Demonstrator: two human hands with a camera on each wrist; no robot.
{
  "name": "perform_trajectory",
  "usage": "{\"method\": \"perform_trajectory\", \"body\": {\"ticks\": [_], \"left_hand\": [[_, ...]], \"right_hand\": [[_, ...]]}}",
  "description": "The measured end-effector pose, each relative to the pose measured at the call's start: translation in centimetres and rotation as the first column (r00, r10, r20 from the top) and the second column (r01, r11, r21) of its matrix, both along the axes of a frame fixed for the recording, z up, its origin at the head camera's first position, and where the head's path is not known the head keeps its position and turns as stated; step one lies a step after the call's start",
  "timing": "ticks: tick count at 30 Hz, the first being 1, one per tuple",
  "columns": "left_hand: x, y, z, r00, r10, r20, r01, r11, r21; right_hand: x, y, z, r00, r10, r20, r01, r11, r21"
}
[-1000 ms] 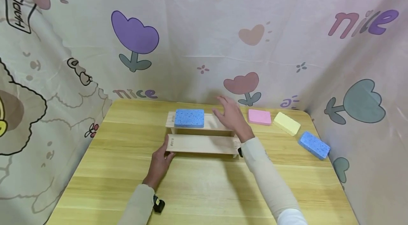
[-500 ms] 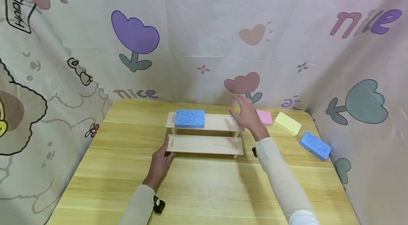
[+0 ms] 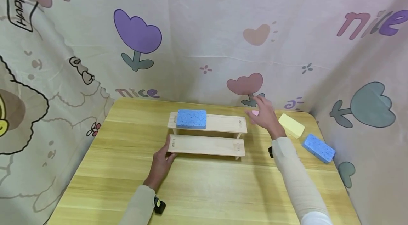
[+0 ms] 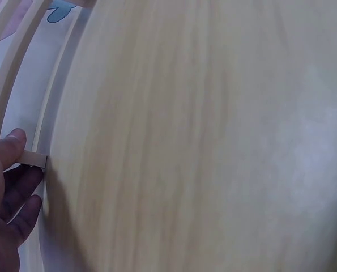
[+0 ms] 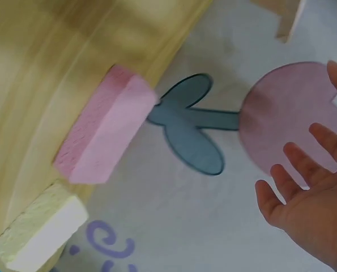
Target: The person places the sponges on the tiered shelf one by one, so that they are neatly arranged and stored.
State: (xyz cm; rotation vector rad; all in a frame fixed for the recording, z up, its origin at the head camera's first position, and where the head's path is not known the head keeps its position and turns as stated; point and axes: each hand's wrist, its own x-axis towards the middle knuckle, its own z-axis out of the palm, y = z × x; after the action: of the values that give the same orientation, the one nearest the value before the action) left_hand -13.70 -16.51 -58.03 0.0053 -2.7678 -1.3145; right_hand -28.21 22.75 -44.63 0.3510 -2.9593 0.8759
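In the head view, a light wooden two-step rack (image 3: 208, 145) stands on the table, with a speckled blue sponge (image 3: 191, 119) lying on the left of its upper step. My left hand (image 3: 160, 166) grips the rack's lower left end; in the left wrist view its thumb and fingers (image 4: 24, 195) are at a small wooden leg (image 4: 33, 159). To the right of the rack my right hand (image 3: 267, 116) hovers with fingers spread, holding nothing. A pink sponge (image 5: 109, 127) lies below that hand, mostly covered by it in the head view.
Right of the pink sponge lie a pale yellow sponge (image 3: 291, 125) and a second blue sponge (image 3: 318, 148), close to the right edge of the wooden table (image 3: 210, 189). A printed cloth (image 3: 191, 33) hangs behind the table and along both sides.
My right hand has moved rightward from above the upper step to over the pink sponge. The left hand keeps its hold on the rack, which stays in place.
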Motion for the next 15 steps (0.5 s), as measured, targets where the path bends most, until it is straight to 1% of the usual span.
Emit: {"method": "perform_trajectory", "body": {"ticks": [6,10,15], "left_hand": [[-0.1,0.1,0.1,1.000,0.008,0.009,-0.008,1.000,-0.013],[0.0,0.2,0.3,1.000,0.013,0.017,-0.013,1.000,-0.008],[0.1,0.2,0.5,1.000,0.014,0.014,-0.014,1.000,-0.004]], "right_hand": [[-0.5,2.1,-1.1,1.000,-0.008,0.010,0.007,0.999,0.044],[-0.8,3.2,-1.9,0.998,-0.026,0.063,0.023,0.998,0.061],[-1.4,4.4,-3.1,0.988,-0.048,0.145,0.040,0.997,0.059]]}}
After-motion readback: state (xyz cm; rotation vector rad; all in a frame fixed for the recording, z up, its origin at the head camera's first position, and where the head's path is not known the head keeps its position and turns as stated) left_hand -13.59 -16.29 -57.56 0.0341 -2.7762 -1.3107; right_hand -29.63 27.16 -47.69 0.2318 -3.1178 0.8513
